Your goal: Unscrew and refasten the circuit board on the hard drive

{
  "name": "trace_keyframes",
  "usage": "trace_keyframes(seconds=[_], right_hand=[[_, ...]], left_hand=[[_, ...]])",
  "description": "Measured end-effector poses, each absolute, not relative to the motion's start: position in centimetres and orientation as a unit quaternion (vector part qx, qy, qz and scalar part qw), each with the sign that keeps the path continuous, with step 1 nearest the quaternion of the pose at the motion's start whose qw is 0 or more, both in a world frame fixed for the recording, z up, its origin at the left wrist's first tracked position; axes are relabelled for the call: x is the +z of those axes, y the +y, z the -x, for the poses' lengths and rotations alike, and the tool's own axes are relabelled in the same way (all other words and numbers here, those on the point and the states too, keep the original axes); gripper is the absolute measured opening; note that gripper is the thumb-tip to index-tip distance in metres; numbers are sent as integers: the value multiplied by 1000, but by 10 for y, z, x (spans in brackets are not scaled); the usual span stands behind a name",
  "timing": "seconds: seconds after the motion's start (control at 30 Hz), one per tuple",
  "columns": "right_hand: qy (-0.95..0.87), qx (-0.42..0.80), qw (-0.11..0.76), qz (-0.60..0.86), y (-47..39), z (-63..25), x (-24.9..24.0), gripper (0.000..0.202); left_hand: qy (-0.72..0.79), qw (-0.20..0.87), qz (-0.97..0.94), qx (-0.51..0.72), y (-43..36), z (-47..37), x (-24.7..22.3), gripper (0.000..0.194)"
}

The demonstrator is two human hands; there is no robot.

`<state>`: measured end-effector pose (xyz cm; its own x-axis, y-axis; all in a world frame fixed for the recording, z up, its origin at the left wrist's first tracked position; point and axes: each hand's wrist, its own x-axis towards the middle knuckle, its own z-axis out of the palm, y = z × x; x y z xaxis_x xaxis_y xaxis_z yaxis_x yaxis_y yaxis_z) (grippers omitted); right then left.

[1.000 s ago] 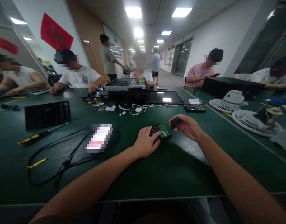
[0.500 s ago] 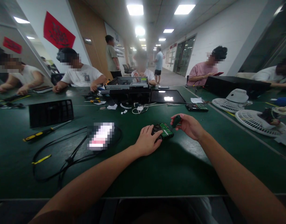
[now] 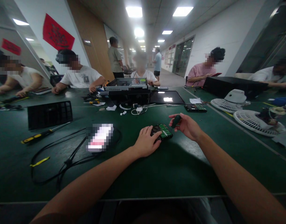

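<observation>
On the green table lies a hard drive (image 3: 165, 132) with its green circuit board facing up. My left hand (image 3: 146, 140) holds it down, fingers over the far left part and thumb along the near side. Just right of the drive, my right hand (image 3: 188, 126) grips a short dark green screwdriver handle (image 3: 176, 121) between thumb and fingers, the index finger stretched out to the left. The tool's shaft and tip cannot be made out, nor whether it touches the drive.
Left of my hands are a lit phone (image 3: 99, 137), black cables (image 3: 68, 162), a yellow-black screwdriver (image 3: 37, 136) and a dark panel (image 3: 50, 115). Beyond stand an opened computer case (image 3: 128, 88) and a second hard drive (image 3: 195, 107). Fan parts (image 3: 255, 123) lie right. People sit around the table.
My right index finger has straightened a little off the handle. My left hand and the hard drive stay put. A person across the table has lowered their hands; the view has shifted slightly.
</observation>
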<state>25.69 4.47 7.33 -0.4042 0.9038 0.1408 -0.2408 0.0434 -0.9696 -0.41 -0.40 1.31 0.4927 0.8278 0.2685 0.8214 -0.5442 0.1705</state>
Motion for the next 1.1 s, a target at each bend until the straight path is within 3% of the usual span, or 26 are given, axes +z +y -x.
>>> trace_keyframes(seconds=[0.3, 1.1], right_hand=[[-577, 602, 459, 306, 43, -256, 75, 30], [-598, 572, 470, 308, 41, -259, 76, 29]], left_hand=[[479, 9, -865, 151, -4, 4, 14, 55], [480, 10, -864, 148, -5, 4, 16, 54]])
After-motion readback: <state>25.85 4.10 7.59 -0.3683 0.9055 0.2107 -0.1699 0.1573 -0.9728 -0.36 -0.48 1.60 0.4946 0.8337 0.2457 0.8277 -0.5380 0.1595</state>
